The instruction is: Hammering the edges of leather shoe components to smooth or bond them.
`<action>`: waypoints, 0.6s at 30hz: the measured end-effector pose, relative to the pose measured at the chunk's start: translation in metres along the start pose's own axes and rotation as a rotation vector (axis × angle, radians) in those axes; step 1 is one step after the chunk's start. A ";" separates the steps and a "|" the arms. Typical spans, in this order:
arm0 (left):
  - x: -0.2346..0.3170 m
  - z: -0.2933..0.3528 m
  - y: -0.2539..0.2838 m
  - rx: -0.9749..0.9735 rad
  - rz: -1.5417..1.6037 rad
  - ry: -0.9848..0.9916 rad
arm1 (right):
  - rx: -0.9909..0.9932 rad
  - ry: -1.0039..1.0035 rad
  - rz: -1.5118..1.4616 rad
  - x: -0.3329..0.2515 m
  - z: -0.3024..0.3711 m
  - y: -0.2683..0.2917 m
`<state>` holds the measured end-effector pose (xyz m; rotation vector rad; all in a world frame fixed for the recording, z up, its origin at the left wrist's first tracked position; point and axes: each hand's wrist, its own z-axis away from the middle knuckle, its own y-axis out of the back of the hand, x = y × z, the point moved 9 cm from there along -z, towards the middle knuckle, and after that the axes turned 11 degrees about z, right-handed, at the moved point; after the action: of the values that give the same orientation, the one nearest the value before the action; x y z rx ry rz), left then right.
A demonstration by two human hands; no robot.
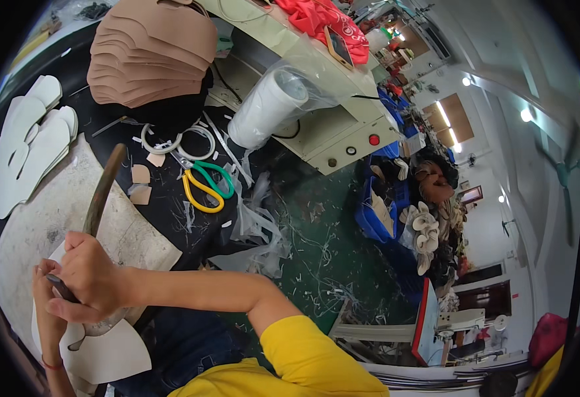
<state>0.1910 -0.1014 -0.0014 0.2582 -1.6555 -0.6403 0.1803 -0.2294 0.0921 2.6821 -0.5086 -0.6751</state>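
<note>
Right hand: closed in a fist (94, 278) around a wooden-handled tool (103, 188), thumb toward 8 o'clock (all directions from this fist).
Tool axis: the slightly curved handle runs out to 1 o'clock over the work board; a dark end shows at 8, between both hands, its join to the handle hidden.
Left hand: just beside at 8 o'clock (47, 308), fingers curled near that dark end; cannot tell whether it grips anything.
Pale cut piece: notched (108, 354), at 6 o'clock by the lap; the left hand is nearer to it.
Work board: scuffed, pale (131, 231), beneath the hands.
White cut pieces: stacked (32, 145) at 11.
Scissors: yellow and green handles (207, 185), at 2.
Tape rolls: two pale rings (145, 140) at 1, near the scissors.
Tan panels: fanned stack (151, 53), between 12 and 1.
Plastic film roll: white (263, 109), between 1 and 2, against the cream machine cabinet (349, 142).
Blue crate: on the floor (372, 218), between 2 and 3.
</note>
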 end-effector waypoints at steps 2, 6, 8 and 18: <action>0.014 0.008 -0.024 0.012 -0.014 -0.149 | 0.079 -0.028 0.174 0.015 0.018 -0.001; -0.008 0.049 0.015 0.224 -0.310 -0.165 | -0.129 0.011 0.097 0.010 0.022 -0.039; -0.041 0.048 0.023 0.226 -0.111 -0.044 | -0.067 0.014 0.083 -0.001 0.014 -0.030; -0.052 0.071 0.029 0.415 -0.187 0.013 | -0.073 0.018 0.046 -0.009 0.008 -0.040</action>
<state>0.1385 -0.0323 -0.0337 0.7218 -1.7548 -0.4250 0.1788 -0.1919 0.0731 2.5979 -0.5288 -0.6430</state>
